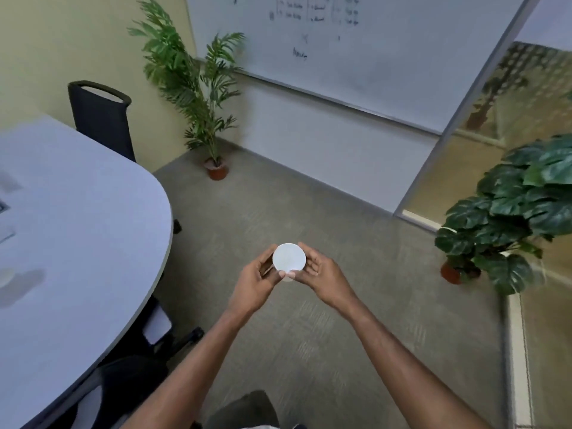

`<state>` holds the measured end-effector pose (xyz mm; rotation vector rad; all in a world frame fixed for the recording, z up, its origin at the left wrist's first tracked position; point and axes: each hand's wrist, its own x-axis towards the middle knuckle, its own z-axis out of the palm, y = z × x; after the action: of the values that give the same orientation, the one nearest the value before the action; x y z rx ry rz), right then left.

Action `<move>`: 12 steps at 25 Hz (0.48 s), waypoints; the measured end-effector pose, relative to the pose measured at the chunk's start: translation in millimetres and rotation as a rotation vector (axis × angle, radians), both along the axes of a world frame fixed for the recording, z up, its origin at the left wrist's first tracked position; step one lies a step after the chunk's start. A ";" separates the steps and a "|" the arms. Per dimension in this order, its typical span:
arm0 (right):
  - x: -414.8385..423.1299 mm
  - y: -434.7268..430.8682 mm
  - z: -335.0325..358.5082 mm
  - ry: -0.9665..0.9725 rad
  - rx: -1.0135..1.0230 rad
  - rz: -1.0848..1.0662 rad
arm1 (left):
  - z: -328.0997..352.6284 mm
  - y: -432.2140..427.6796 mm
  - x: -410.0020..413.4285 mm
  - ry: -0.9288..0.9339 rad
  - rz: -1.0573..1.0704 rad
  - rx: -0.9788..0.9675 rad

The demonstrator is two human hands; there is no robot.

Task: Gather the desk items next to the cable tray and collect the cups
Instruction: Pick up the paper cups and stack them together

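1. A white cup (288, 257) was held in mid-air off the rounded right end of the table (77, 227), above the carpet, with its round face turned up toward the camera.
2. The left hand (258, 281) gripped the cup on the side nearer the table, fingers curled round its wall.
3. The right hand (325, 274) grasped the side away from the table, thumb at the lower rim.
4. Whether one cup or a nested few were held could not be told.
5. Pale shapes lay on the table's left part, too blurred to name.
6. A black chair (99, 116) stood at the table's far edge.
7. Beyond the table, a potted palm (192, 88) stood beside a whiteboard (356, 57); a broad-leaved plant (520, 205) stood well apart from the table.
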<state>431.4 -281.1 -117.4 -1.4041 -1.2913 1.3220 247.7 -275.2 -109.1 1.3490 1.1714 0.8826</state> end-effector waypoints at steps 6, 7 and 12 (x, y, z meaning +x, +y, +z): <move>-3.8 142.9 -9.3 0.000 -0.021 0.184 | -15.6 120.8 -15.5 0.036 0.118 -0.003; -7.3 168.9 -11.9 0.007 -0.017 0.196 | -19.3 144.2 -19.2 0.031 0.128 0.001; -31.6 293.0 -4.0 -0.022 -0.010 0.278 | -14.4 252.5 -41.6 0.010 0.196 0.015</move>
<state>399.8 11.9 -121.4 -1.2829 -1.5389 1.4996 206.1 -22.8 -123.5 1.2661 1.3233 1.0265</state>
